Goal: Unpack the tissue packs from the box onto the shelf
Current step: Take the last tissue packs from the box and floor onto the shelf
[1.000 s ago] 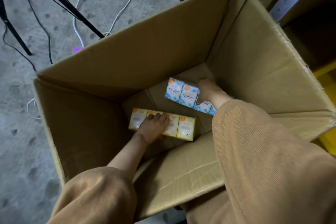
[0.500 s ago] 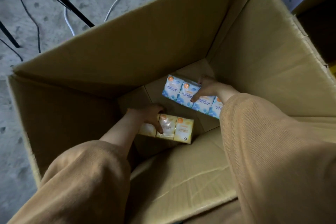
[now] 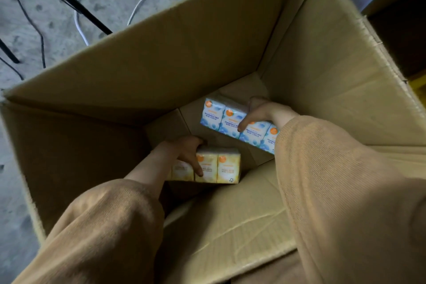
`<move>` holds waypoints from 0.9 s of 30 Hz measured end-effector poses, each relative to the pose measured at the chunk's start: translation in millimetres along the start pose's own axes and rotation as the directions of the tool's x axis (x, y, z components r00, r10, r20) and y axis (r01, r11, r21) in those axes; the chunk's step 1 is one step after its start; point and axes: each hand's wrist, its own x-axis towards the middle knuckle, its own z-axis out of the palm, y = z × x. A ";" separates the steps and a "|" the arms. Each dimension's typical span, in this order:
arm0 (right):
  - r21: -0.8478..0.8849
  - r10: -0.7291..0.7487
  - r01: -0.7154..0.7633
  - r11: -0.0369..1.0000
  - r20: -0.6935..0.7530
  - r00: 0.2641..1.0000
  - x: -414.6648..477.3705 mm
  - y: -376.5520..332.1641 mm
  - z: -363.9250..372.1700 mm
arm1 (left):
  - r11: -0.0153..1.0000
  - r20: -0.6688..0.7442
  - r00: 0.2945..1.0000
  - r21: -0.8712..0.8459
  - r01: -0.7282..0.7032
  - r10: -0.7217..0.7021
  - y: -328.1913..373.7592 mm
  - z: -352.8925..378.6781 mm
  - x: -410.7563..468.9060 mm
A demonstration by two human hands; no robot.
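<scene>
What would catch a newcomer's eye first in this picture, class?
Two tissue packs lie deep in the big cardboard box: a blue pack near the far right corner and a yellow pack nearer the middle. The right hand grips the blue pack, the left hand the yellow pack.

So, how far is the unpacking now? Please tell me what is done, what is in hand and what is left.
Done: the cardboard box looks nearly emptied; only two multipacks show on its bottom. In hand: the left hand grips the yellow tissue pack and the right hand grips the blue tissue pack, both low inside the box. Left: lifting both out and setting them on the shelf, where no placed packs can be seen.
</scene>
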 end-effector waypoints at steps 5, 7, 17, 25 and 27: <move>-0.168 0.000 0.004 0.986 0.024 1.000 -25.6 -12.4 -7.0 | 0.997 -0.031 0.999 0.074 -0.024 0.027 9.8 -9.7 -22.6; -0.222 -0.019 0.020 0.975 0.010 1.000 -40.9 -20.5 -13.1 | 0.993 -0.033 0.999 0.117 -0.023 0.027 13.4 -16.1 -35.8; -0.336 -0.174 0.095 0.937 -0.211 0.962 -178.0 -67.9 -42.5 | 0.965 -0.254 0.960 0.256 -0.051 0.117 36.9 -37.2 -143.5; -0.271 -0.311 0.223 0.936 -0.349 0.884 -296.8 -86.5 -59.5 | 0.934 -0.491 0.852 0.357 0.006 0.182 65.5 -52.9 -244.9; -0.288 -0.334 0.230 0.930 -0.395 0.856 -326.5 -88.5 -61.9 | 0.922 -0.538 0.819 0.387 0.027 0.202 76.9 -56.3 -269.2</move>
